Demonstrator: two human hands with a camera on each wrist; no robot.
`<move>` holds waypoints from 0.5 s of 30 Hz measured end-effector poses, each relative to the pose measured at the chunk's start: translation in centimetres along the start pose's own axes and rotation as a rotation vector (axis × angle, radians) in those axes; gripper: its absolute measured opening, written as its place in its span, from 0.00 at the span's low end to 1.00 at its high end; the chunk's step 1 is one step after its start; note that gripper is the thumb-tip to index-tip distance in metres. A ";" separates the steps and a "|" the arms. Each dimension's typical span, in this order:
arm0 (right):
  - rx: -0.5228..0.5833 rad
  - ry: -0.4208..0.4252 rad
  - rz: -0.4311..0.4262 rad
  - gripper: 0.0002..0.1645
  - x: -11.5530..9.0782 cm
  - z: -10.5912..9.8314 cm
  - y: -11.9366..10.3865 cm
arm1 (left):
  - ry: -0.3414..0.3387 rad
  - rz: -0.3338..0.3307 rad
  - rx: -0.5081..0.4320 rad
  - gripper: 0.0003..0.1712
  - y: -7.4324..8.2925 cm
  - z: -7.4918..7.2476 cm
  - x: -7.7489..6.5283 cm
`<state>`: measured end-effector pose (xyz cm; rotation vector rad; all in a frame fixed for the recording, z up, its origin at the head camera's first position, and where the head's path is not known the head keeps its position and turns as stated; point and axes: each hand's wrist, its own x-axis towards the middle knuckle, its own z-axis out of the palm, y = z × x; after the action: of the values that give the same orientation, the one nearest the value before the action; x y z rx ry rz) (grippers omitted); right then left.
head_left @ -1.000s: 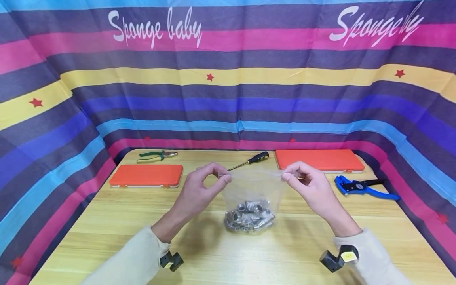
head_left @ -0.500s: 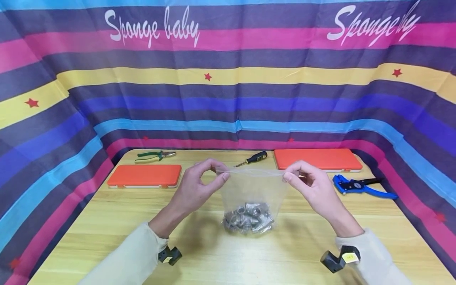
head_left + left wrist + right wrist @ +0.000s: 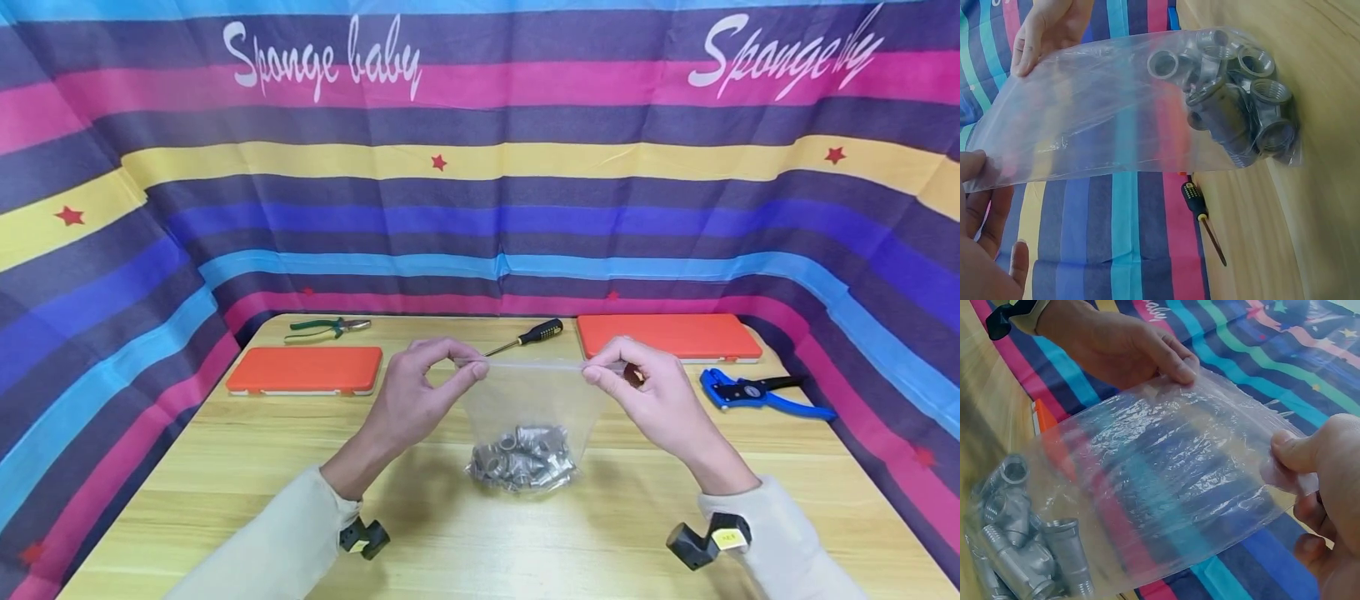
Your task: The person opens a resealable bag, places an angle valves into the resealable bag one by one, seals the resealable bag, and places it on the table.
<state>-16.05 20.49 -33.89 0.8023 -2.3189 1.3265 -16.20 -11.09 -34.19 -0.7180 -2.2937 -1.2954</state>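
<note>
A clear zip-lock bag (image 3: pixel 532 400) stands upright at the middle of the table, its lower end full of metal threaded pipe fittings (image 3: pixel 525 458). My left hand (image 3: pixel 416 400) pinches the bag's top left corner between thumb and forefinger. At the top right corner my right hand (image 3: pixel 652 396) pinches the bag's edge the same way. Between the two hands the top edge runs nearly straight. Through the plastic in the left wrist view, several elbow and tee-like fittings (image 3: pixel 1229 106) show. The right wrist view has the fittings (image 3: pixel 1029 544) piled at the bag's bottom.
Behind the bag lies a black-handled screwdriver (image 3: pixel 540 331). Green-handled pliers (image 3: pixel 327 328) and an orange case (image 3: pixel 303 369) are at the back left. Another orange case (image 3: pixel 667 335) and a blue wire stripper (image 3: pixel 765 393) lie at the right. A striped curtain (image 3: pixel 465 208) surrounds the wooden table (image 3: pixel 247 467).
My right hand has shifted slightly left along the bag's top edge. The left hand keeps its pinch, almost in place. The fittings inside have settled into a different arrangement since the earliest frame.
</note>
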 end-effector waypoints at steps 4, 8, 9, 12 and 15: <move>-0.075 -0.068 0.005 0.05 0.3 -0.8 -0.5 | -0.028 -0.029 -0.013 0.03 0.2 0.0 -0.1; -0.178 -0.142 0.010 0.12 1.5 -1.5 -2.3 | -0.053 -0.040 -0.028 0.03 0.6 0.2 -0.2; -0.208 -0.160 -0.010 0.13 1.9 -1.4 -3.0 | -0.055 -0.039 -0.033 0.03 0.7 0.2 -0.1; -0.311 -0.231 -0.103 0.13 3.4 -0.2 -4.9 | -0.066 -0.030 -0.054 0.03 0.8 0.4 -0.1; -0.401 -0.294 -0.184 0.11 4.5 1.4 -6.1 | -0.093 -0.022 -0.078 0.05 0.7 0.4 -0.1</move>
<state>-15.75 15.45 -27.99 1.0951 -2.5373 0.6682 -15.72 -10.51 -33.97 -0.7971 -2.3407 -1.3957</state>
